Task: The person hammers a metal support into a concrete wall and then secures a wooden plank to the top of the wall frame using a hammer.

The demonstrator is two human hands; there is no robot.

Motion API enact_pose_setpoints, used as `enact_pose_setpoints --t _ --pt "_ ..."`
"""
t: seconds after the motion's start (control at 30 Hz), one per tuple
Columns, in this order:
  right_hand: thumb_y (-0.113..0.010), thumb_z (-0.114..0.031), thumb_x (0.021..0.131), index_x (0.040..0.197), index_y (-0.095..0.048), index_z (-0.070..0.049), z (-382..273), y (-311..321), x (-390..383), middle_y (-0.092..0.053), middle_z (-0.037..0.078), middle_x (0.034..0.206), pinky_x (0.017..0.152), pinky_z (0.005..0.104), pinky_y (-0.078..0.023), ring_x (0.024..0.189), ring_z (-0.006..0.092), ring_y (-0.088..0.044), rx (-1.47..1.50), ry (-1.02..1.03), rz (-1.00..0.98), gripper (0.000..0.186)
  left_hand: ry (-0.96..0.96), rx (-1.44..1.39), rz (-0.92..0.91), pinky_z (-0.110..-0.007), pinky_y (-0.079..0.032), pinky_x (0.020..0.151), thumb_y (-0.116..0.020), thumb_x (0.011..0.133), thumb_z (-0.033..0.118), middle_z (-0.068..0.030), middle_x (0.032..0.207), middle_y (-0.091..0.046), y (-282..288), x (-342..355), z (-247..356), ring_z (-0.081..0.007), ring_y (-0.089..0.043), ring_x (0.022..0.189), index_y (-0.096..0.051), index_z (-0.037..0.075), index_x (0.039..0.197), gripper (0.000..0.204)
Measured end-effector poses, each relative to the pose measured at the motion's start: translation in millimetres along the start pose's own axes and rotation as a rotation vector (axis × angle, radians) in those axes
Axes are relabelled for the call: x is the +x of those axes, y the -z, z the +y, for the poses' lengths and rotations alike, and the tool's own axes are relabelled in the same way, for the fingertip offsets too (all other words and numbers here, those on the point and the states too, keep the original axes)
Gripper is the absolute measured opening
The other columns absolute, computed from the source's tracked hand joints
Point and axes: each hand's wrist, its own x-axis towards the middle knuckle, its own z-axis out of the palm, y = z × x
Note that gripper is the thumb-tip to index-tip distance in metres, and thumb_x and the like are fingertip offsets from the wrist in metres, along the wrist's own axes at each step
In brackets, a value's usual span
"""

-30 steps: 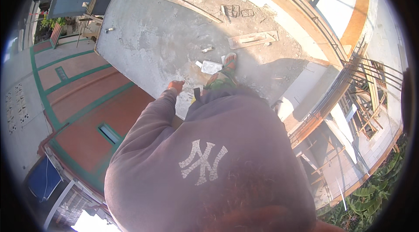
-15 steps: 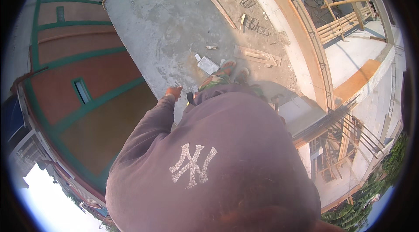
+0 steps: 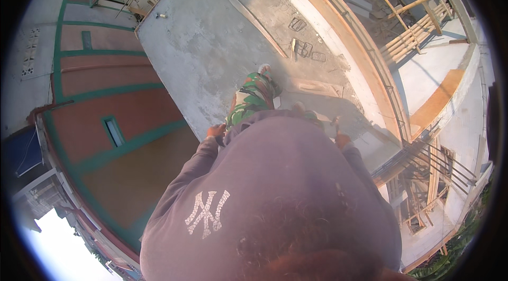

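Note:
My left hand [image 3: 216, 130] hangs by my camouflage trouser leg [image 3: 247, 97], its fingers curled, with what they hold, if anything, hidden. On my other side, my right hand [image 3: 343, 139] is closed round an upright, slim hand tool, too blurred to identify. One sandalled foot [image 3: 265, 70] is forward on the grey concrete surface [image 3: 185, 48]. Behind that leg a white container [image 3: 277, 102] shows only in part. A long wooden board [image 3: 306, 87] lies just right of the leg.
The slab drops away on the left, beside a red-and-green building [image 3: 106, 101]. Along the right runs formwork with rebar [image 3: 348, 25], beyond it bamboo scaffolding [image 3: 405, 43]. A long plank [image 3: 251, 19], wire stirrups [image 3: 304, 49] and protruding rods [image 3: 444, 164] are also around.
My camouflage leg has swung forward over the white container, now mostly hidden. My right hand with the tool has come into view, and my left hand sits closer to my leg.

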Motion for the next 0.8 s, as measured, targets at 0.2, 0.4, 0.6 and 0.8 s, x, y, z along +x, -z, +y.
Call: enact_pose_setpoints --t 0.2,0.4,0.6,0.8 --pt "-0.056 -0.029 0.100 0.078 -0.054 -0.010 -76.7 -72.7 8.2 -0.045 0.001 0.061 0.047 0.0365 -0.031 0.049 0.0172 -0.042 0.605 -0.286 -0.015 0.029 0.128 -0.018 0.097 -0.039 -0.056 0.078 -0.070 0.093 0.037 -0.0130 0.098 -0.078 103.9 56.0 46.0 -0.0241 -0.074 0.088 -0.074 0.001 0.120 0.045" --pt "-0.055 -0.024 0.096 0.078 -0.052 -0.013 -90.1 -142.6 18.7 -0.038 0.000 0.056 0.044 0.0389 -0.027 0.045 0.0182 -0.038 0.987 -0.393 0.135 0.021 -0.203 0.415 0.139 -0.040 -0.056 0.092 -0.075 0.087 0.033 -0.0183 0.110 -0.077 223.9 212.7 105.7 -0.0317 -0.073 0.106 -0.075 0.003 0.117 0.042" --pt "-0.057 -0.020 0.096 0.091 -0.065 -0.004 -221.5 -328.2 -39.4 -0.060 0.008 0.073 0.061 0.0413 -0.049 0.066 0.0238 -0.062 1.044 -0.629 0.395 0.019 -0.352 0.703 0.026 -0.039 -0.055 0.097 -0.076 0.087 0.031 -0.0178 0.115 -0.076 379.1 366.8 208.7 -0.0311 -0.072 0.110 -0.072 0.001 0.118 0.043" --pt "-0.065 -0.030 0.091 0.088 -0.071 0.007 -271.6 -503.7 -71.2 -0.069 0.020 0.075 0.059 0.0506 -0.057 0.065 0.0313 -0.072 0.183 -0.344 0.444 0.038 -0.536 0.931 -0.068 -0.038 -0.055 0.097 -0.078 0.087 0.031 -0.0170 0.114 -0.076 450.9 478.2 305.6 -0.0295 -0.072 0.110 -0.072 0.004 0.118 0.042"
